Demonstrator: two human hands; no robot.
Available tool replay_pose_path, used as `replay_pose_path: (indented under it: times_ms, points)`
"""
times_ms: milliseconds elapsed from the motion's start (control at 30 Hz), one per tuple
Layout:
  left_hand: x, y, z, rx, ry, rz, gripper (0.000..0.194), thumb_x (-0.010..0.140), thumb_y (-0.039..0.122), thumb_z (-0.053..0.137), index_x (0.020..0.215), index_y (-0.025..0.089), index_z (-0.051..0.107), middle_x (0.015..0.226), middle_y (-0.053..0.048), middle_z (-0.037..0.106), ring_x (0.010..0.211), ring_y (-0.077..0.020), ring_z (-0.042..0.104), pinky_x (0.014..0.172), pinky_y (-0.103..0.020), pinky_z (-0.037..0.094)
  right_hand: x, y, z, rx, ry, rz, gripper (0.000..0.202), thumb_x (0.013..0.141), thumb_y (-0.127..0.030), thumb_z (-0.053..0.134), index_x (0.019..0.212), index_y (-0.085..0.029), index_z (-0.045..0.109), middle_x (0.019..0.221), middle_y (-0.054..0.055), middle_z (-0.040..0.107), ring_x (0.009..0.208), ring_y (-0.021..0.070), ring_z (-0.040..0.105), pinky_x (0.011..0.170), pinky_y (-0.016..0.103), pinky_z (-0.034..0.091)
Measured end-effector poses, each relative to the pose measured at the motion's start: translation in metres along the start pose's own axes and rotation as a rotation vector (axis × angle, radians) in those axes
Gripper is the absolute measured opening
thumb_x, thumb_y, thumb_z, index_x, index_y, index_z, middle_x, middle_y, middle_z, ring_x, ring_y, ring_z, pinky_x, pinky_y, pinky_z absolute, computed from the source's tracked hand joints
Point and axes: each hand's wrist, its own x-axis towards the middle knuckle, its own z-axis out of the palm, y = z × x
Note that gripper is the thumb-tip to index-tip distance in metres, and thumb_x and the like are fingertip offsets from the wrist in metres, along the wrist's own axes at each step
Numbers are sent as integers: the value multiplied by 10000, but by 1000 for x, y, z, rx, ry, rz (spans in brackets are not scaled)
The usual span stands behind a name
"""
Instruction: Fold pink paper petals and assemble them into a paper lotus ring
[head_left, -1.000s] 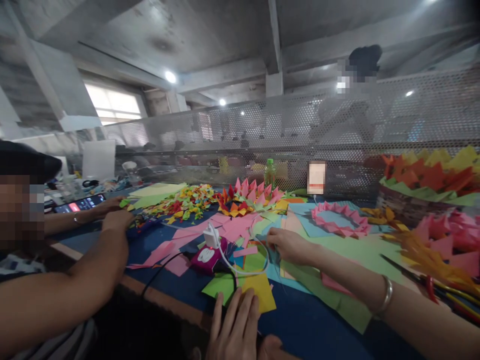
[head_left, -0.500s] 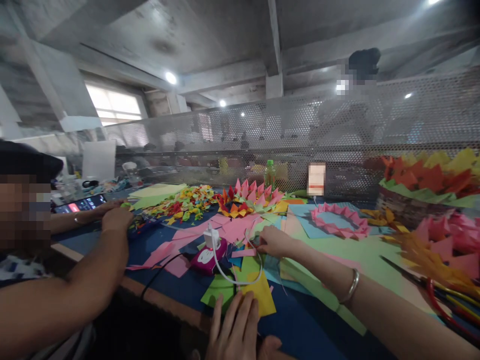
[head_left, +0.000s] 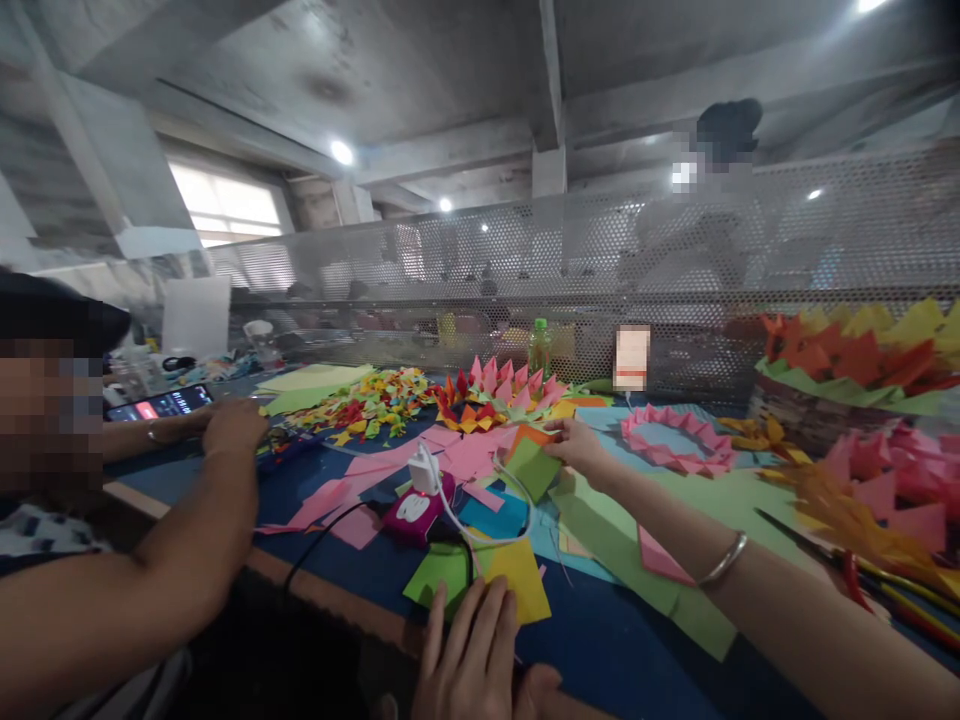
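My left hand [head_left: 472,650] lies with its fingers spread at the table's front edge, fingertips on a green sheet [head_left: 435,575] and a yellow sheet [head_left: 526,580]. My right hand [head_left: 576,445] is farther back, its fingers closed on the edge of a green paper square [head_left: 532,468]. An orange piece [head_left: 531,434] lies behind that square. Blue paper [head_left: 495,512] shows below it, beside a white cable. A purple power socket [head_left: 414,512] with a white charger [head_left: 423,468] stands to the left.
A person's arms [head_left: 217,520] work at the left near a phone [head_left: 161,403]. Scissors [head_left: 847,570] lie at the right, by pink folded paper [head_left: 885,475]. A pink paper ring [head_left: 679,440], a colourful scrap pile [head_left: 382,400] and a bottle [head_left: 540,348] stand behind.
My right hand has moved back and to the right, lifting the green square. More of the blue paper shows and the white cable has shifted. My left hand has stayed in place.
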Motion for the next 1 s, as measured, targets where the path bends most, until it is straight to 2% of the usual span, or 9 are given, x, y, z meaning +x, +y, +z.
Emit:
replay_pose_path:
  times_ms: [100, 200, 300, 433, 600, 700, 867, 1000]
  points:
    - [1, 1, -1, -4, 2, -7, 470, 813, 502, 513, 1119, 159, 609, 1158, -68, 626, 1079, -216, 554, 1133, -408, 98, 1, 5, -9, 142, 50, 7, 340, 599, -77, 592, 934, -139, 584, 731, 9, 652, 634, 123, 604, 565, 215, 474]
    - [1, 1, -1, 2, -1, -4, 470, 807, 498, 523, 1126, 162, 605, 1168, -68, 621, 1081, -215, 552, 1133, -410, 86, 2, 6, -14, 270, 93, 8, 288, 596, -93, 595, 879, -144, 596, 776, 6, 666, 706, 137, 624, 641, 244, 502]
    - [1, 1, 0, 13, -8, -1, 481, 803, 497, 530, 1138, 159, 598, 1173, -68, 618, 1086, -214, 548, 1134, -410, 76, 3, 3, -14, 380, 108, 33, 265, 607, -116, 600, 870, -153, 594, 768, -5, 664, 683, 126, 626, 656, 252, 515]
    - [1, 1, -1, 24, 12, 5, 470, 804, 499, 527, 1125, 165, 604, 1157, -65, 626, 1078, -213, 551, 1129, -410, 109, 3, -7, 3, 489, 32, 82, 184, 630, -143, 618, 813, -153, 612, 743, 9, 669, 635, 113, 627, 646, 245, 530]
    - [0, -2, -1, 61, 27, 33, 449, 818, 491, 503, 1123, 176, 602, 1136, -71, 633, 1051, -204, 565, 1089, -401, 236, -2, -18, 37, 539, -82, 126, 116, 636, -153, 656, 751, -139, 652, 679, 26, 674, 583, 120, 618, 566, 231, 525]
    - [1, -3, -3, 70, 17, 46, 439, 827, 484, 488, 1129, 186, 600, 1147, -70, 628, 1047, -202, 565, 1091, -401, 230, 0, -18, 44, 552, -82, 133, 98, 660, -153, 651, 757, -146, 661, 698, 17, 681, 581, 106, 610, 532, 201, 506]
    - [4, -3, -5, 31, 26, 29, 437, 828, 492, 483, 1112, 184, 609, 1139, -59, 637, 1041, -198, 571, 1124, -390, 117, 4, -11, 24, 582, -34, 166, 43, 722, -128, 598, 741, -153, 627, 677, 9, 666, 531, 72, 585, 557, 191, 505]
    - [7, 0, -5, -8, 48, 1, 431, 807, 479, 530, 1102, 176, 613, 1117, -59, 649, 1033, -197, 580, 1120, -374, 142, -3, -5, 5, 580, -43, 179, 71, 707, -125, 634, 773, -150, 623, 677, 16, 663, 534, 80, 594, 584, 220, 520]
